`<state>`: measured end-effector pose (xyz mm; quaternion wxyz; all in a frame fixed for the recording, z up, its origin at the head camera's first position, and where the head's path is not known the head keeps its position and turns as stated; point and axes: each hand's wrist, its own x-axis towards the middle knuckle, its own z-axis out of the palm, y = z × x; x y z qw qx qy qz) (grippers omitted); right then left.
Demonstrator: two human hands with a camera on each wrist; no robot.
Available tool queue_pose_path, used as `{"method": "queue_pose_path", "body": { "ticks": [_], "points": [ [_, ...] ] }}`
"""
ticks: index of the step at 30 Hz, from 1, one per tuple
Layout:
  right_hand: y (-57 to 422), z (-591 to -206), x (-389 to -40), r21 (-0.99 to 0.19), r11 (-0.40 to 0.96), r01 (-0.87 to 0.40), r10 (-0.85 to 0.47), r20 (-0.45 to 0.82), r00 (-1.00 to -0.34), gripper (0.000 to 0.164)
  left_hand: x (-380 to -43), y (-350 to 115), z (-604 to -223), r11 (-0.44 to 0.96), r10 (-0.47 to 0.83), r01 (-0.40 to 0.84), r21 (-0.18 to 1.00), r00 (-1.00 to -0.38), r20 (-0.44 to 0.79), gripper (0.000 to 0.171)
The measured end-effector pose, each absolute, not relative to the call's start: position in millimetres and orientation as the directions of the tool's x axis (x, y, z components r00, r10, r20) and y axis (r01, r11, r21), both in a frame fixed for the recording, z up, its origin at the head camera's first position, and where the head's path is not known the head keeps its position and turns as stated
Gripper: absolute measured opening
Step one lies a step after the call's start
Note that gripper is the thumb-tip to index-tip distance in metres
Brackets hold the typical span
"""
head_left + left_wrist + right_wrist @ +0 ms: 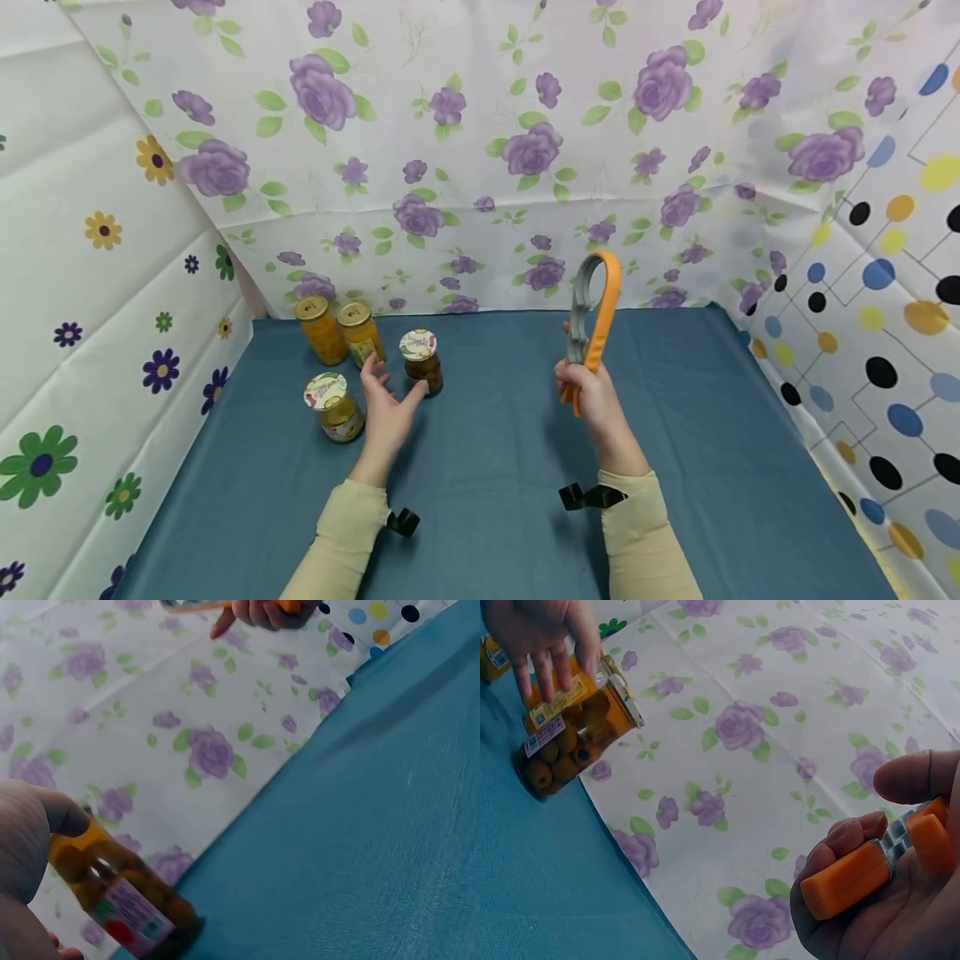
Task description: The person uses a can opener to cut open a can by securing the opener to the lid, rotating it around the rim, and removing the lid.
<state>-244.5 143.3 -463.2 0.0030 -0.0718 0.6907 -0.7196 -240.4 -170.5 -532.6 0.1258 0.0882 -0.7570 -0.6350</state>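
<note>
My left hand [386, 425] reaches in among the jars, its fingers spread and the thumb overlapping the lower part of an olive jar [426, 367] in the head view. That jar stands upright with a patterned white lid; olives show through its glass in the right wrist view. Just beyond the left fingertips is a yellow jar [360, 329] with a gold lid. My right hand [600, 408], raised over the cloth, grips an orange and grey jar opener [609, 292] by its handles, its looped end pointing up. In the right wrist view the orange handles [847, 881] lie across the palm.
A second gold-lidded jar [322, 333] stands at the back left. Nearer, left of the left hand, is a squat jar [341, 417] with a patterned lid. Blue cloth [487, 500] covers the table, with a flowered sheet [480, 167] hanging behind it.
</note>
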Motion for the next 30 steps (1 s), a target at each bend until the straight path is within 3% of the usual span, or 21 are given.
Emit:
{"method": "queue_pose_path", "body": {
  "ticks": [9,20,30],
  "points": [
    [145.4,-462.7,-245.5,-0.994,-0.062,-0.087,-0.111,0.094,-0.989,0.073,-265.6,-160.3,-556.9,0.121,-0.335,-0.034,0.992,-0.942,0.008,0.095],
    [149.1,-460.9,-243.6,-0.993,-0.05,-0.103,-0.146,0.11,-0.983,0.071,-281.5,-140.8,-559.3,0.126,-0.34,-0.006,0.992,-0.94,0.037,0.095],
    [155.1,-460.7,-243.4,-0.994,-0.038,-0.102,-0.142,0.107,-0.984,0.07,-300.0,-133.0,-572.5,0.161,-0.427,0.016,0.987,-0.9,0.085,0.074]
  ]
}}
